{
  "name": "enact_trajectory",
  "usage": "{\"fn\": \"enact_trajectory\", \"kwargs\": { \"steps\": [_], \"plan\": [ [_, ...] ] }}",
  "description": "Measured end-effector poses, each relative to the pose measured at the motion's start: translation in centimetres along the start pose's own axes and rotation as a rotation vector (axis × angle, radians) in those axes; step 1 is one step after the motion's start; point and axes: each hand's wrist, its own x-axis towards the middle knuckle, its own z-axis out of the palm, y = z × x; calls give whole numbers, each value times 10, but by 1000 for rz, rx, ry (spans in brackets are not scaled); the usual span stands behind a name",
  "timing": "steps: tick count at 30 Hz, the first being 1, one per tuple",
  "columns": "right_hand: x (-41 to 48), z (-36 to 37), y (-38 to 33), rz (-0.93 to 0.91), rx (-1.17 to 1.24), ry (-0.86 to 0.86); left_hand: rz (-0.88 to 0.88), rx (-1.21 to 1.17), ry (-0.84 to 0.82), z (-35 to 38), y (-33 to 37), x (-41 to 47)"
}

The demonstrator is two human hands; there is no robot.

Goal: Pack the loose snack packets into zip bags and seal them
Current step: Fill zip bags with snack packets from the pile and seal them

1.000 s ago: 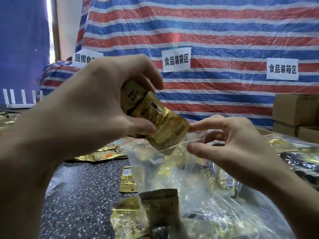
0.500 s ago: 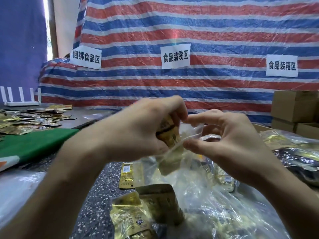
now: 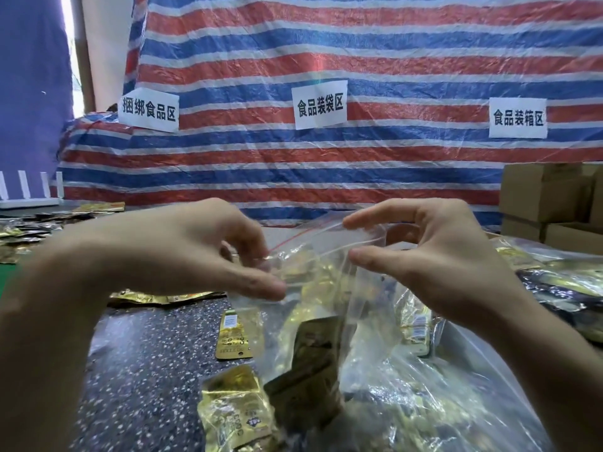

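Lying nearest: a gold packet (image 3: 235, 412) on the speckled table (image 3: 146, 353), touching a big bag (image 3: 424, 402) of clear plastic with more gold wrappers showing through it.
Zip bag (image 3: 326, 305): held upright over the table between both hands, its mouth open and gold packets inside.
Left hand (image 3: 182, 249): thumb and fingers drawn together on the left end of the mouth, pinching it.
Right hand (image 3: 440, 256): thumb and forefinger apart, one at each lip at the right end of the mouth; whether they grip, I cannot tell.
Flat packet (image 3: 233, 337): on the table just left of the zip bag.
Pile (image 3: 29, 230): more loose packets farther back on the left.
Boxes (image 3: 548, 190): brown cartons stacked at far right.
Tarp (image 3: 326, 164): red, white and blue stripes behind everything.
Signs (image 3: 319, 104): three white sheets with black characters, fixed to the tarp.
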Motion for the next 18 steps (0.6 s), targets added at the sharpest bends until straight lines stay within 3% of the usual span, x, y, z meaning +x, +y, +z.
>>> {"fn": "enact_trajectory", "kwargs": {
  "steps": [5, 9, 18],
  "plan": [
    [-1, -6, -3, -15, 82, -1, 25, -227, 60, -18, -24, -9],
    [0, -7, -5, 0, 195, -100, 13, -315, -8, -19, -36, -10],
    [-2, -27, -15, 15, 413, -174, 315, -402, 343, -25, -44, -7]
  ]
}}
